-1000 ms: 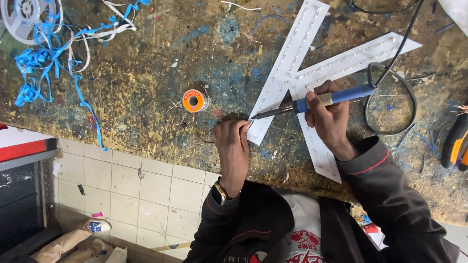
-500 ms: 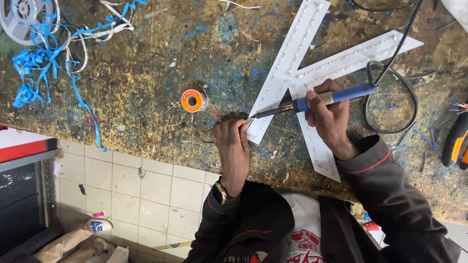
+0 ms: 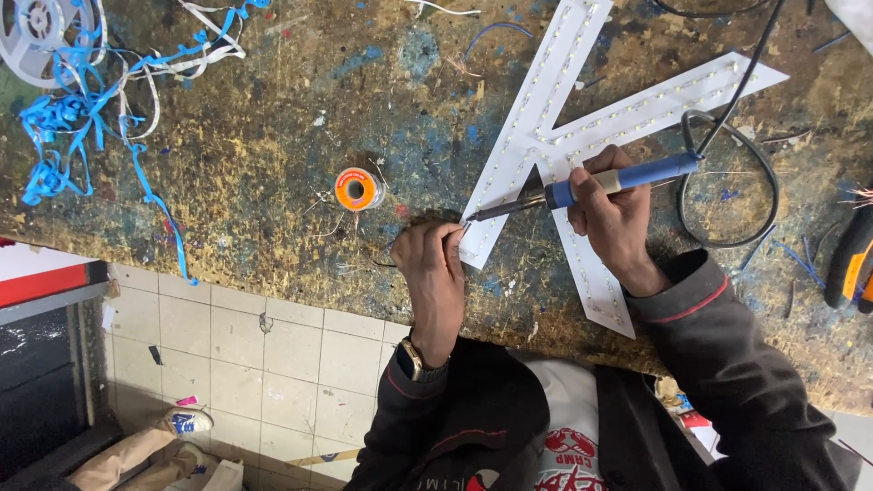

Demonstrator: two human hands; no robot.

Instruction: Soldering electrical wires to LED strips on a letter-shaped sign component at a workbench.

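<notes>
Paint-stained worn workbench (image 3: 273,164); pale, seemingly littered tiled floor (image 3: 273,355) below its edge.

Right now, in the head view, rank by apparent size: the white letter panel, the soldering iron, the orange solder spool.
1. white letter panel
2. soldering iron, in the right hand
3. orange solder spool

paint-stained workbench (image 3: 227,182), white tiled floor (image 3: 273,355) below, dark cabinet (image 3: 36,382) left.

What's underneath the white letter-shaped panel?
The white letter-shaped panel lies flat on the paint-stained workbench. The right hand with the soldering iron rests over it. Anything beneath the panel is hidden.
</notes>
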